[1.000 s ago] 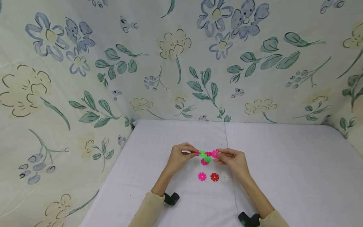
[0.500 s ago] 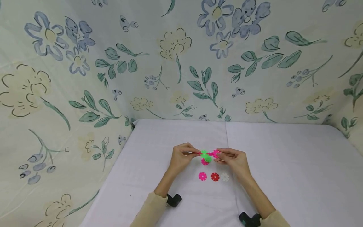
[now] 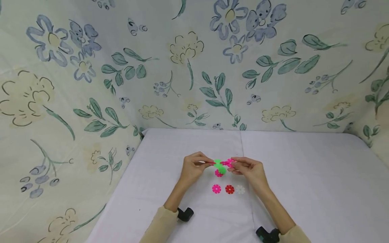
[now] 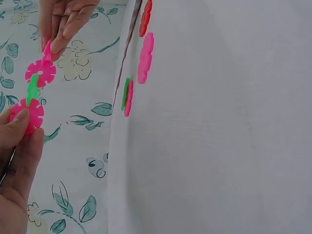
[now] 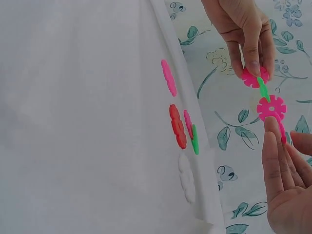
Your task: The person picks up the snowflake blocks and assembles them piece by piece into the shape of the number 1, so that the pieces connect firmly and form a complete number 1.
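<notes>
A short chain of notched plastic flower discs is stretched between both hands above the table. My left hand pinches the pink end disc between thumb and fingers. A green disc slots into it edge-on, followed by a pink disc facing the right wrist camera. At the other end, my right hand pinches another pink disc, seen edge-on and partly covered by fingers. Below the chain in the head view, a loose green disc overlaps a pink one on the cloth.
Nearer the person, a pink disc, a red disc and a white disc lie in a row on the white-clothed table. A flower-printed curtain hangs behind the table's far edge.
The chain's left part has turned slightly, so the left pink disc shows more edge-on in the head view. Both hands stay almost in place, and the loose discs have not moved.
</notes>
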`<state>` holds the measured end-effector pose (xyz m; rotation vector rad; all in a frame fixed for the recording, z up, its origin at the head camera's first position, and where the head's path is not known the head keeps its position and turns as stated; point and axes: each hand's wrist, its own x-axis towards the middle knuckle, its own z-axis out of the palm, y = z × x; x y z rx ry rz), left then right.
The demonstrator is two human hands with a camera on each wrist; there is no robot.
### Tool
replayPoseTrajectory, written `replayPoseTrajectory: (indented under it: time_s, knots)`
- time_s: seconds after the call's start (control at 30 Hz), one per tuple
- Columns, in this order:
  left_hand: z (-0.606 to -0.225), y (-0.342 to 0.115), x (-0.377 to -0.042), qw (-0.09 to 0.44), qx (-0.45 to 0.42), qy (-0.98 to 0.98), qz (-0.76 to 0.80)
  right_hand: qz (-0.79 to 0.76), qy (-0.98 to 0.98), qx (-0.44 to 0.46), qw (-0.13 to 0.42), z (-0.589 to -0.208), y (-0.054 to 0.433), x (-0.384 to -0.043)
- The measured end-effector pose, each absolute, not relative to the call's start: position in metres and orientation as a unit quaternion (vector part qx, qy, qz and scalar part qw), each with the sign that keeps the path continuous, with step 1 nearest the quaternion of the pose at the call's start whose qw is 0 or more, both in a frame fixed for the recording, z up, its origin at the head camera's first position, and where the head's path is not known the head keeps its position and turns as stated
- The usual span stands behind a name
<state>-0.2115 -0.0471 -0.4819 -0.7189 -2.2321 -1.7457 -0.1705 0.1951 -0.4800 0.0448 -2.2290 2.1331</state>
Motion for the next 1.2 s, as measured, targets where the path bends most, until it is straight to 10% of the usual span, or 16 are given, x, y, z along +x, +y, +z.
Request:
replayPoseTrajectory:
  time_s: [1.2]
  knots:
    - [-0.481, -0.065, -0.222, 0.063, -0.191, -0.756, -0.624, 0.566, -0.807, 0.077, -0.147, -0.495, 0.248, -0.159]
